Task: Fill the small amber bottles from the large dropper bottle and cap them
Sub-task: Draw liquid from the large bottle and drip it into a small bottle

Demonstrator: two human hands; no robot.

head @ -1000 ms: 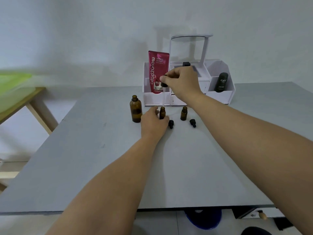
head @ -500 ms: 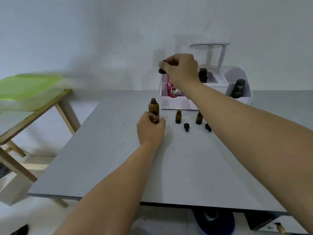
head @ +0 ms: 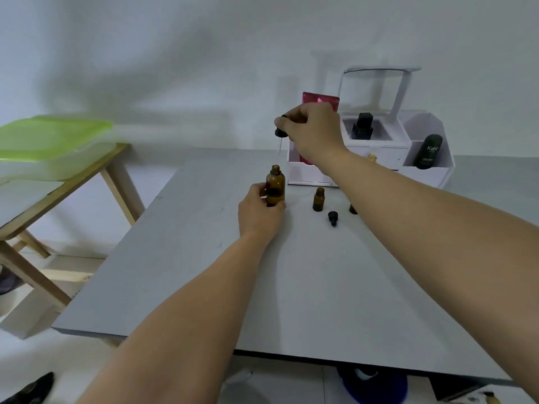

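Large dropper bottle [head: 275,188] upright on tabletop [head: 291,287], left hand [head: 258,212] grip clasping its base. Right hand [head: 312,126] grip pinches dropper [head: 280,132] at bottle's 12 o'clock. Steady bottle, lower dropper straight into neck. Small amber bottle [head: 318,199] waits at 3 o'clock.

One wide-angle view looks out from the person's head, forward and down along both forearms onto the grey counter [head: 306,287]. It faces the pale wall [head: 175,53] behind the counter's far edge. The left hand [head: 258,211] and right hand [head: 312,126] sit mid-frame, nearer the lens than the wall.
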